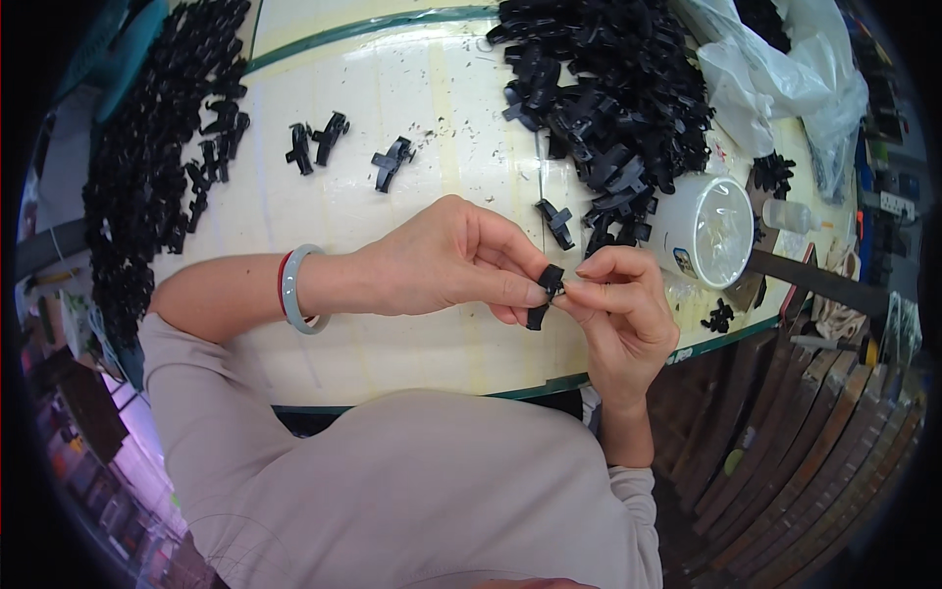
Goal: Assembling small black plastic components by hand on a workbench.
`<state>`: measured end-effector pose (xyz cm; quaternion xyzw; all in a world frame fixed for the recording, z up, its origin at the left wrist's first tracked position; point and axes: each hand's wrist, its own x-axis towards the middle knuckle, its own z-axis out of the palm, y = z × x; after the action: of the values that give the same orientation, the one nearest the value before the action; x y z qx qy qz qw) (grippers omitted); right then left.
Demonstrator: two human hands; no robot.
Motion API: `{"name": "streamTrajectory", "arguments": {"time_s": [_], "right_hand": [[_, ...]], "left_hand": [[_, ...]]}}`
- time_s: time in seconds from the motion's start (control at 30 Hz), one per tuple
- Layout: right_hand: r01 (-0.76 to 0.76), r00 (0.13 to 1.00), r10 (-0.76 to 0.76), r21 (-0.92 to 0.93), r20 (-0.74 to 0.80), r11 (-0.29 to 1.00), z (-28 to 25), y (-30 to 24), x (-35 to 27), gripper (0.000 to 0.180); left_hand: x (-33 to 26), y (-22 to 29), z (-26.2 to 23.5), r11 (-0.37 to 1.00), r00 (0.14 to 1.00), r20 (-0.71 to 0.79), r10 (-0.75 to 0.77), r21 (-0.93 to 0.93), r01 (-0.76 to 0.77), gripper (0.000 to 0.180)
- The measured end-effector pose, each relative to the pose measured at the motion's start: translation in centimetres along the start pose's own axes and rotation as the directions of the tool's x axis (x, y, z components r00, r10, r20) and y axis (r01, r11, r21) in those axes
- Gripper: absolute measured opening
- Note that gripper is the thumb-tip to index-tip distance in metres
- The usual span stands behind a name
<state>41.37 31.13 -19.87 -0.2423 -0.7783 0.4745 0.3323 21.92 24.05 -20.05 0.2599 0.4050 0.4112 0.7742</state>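
Observation:
My left hand [456, 260] reaches in from the left and pinches a small black plastic part [537, 316] between thumb and fingers. My right hand [623, 304] meets it from the right, its thumb and forefinger closed on the part's right edge. Whether a tinier piece sits between those right fingertips is too small to tell. Just beyond the hands lies a single black plastic clip-like part [556, 224] with a crosswise middle. Three more such parts [393, 163] lie farther off to the left.
A large heap of black parts [618, 88] covers the far right of the cream table [392, 358]; another pile [147, 167] runs along the left. At right stand a white tub [677, 231], a clear plastic bag [775, 74] and a small bottle [790, 216]. Small black pieces [719, 315] lie near the edge.

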Motion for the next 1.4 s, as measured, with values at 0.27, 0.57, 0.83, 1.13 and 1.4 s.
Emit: {"name": "streamTrajectory", "arguments": {"time_s": [0.27,0.57,0.83,1.13,1.4], "right_hand": [[0.413,0.909,-0.409,-0.047,0.081,0.909,-1.9,-4.6,-0.3,0.028],[0.573,0.795,-0.551,-0.014,0.253,0.82,-4.7,-9.5,1.4,0.035],[0.539,0.829,-0.546,0.09,0.122,0.838,-6.6,-5.5,-4.1,0.023],[-0.04,0.999,0.017,-0.543,-0.048,0.838,-5.2,1.2,-5.4,0.023],[-0.075,0.991,0.004,-0.514,-0.137,0.855,-4.7,1.5,-5.9,0.018]], "left_hand": [[-2.9,0.9,-3.6,0.837,0.838,-0.485,0.249,0.544,0.066,0.025],[-3.4,3.5,-2.5,-0.059,0.555,-0.065,0.829,0.978,0.202,0.025],[2.6,2.5,0.0,-0.101,0.731,0.243,0.637,0.967,-0.234,0.021],[3.2,1.8,-0.1,0.092,0.811,0.223,0.542,0.943,-0.32,0.025],[3.2,1.3,-0.4,0.022,0.779,0.312,0.543,0.923,-0.385,0.02]]}}
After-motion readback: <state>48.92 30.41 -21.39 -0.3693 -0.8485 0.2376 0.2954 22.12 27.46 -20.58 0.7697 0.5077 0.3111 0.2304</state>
